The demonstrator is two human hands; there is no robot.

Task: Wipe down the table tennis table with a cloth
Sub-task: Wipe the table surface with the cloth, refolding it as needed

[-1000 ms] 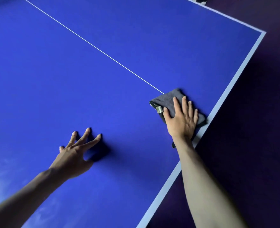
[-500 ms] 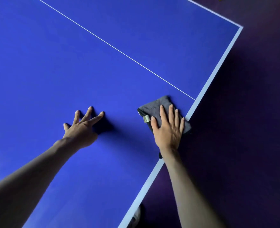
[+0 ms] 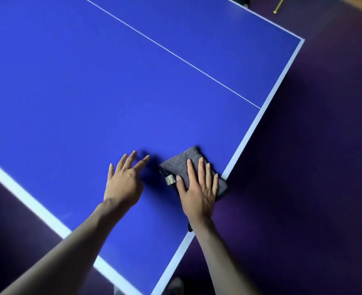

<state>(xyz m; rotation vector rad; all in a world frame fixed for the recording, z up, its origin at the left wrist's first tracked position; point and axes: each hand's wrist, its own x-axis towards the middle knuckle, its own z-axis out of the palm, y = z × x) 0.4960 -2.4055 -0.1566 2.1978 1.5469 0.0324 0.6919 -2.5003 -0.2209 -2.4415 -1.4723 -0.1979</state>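
Two hands lie on the blue bench (image 3: 133, 81). Right hand (image 3: 198, 188), fingers straight and flat, presses the cloth (image 3: 181, 161) at lower centre-right, beside the bench's right edge. Left hand (image 3: 123, 179), fingers spread, holds nothing, just left. Cloth: grey, folded, long axis running toward upper left.

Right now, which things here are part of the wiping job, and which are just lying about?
Part of the job:
- grey cloth
- blue table
- right hand, pressing flat on the cloth
- left hand, fingers spread above the table

Lying about:
- brass-coloured object on the floor
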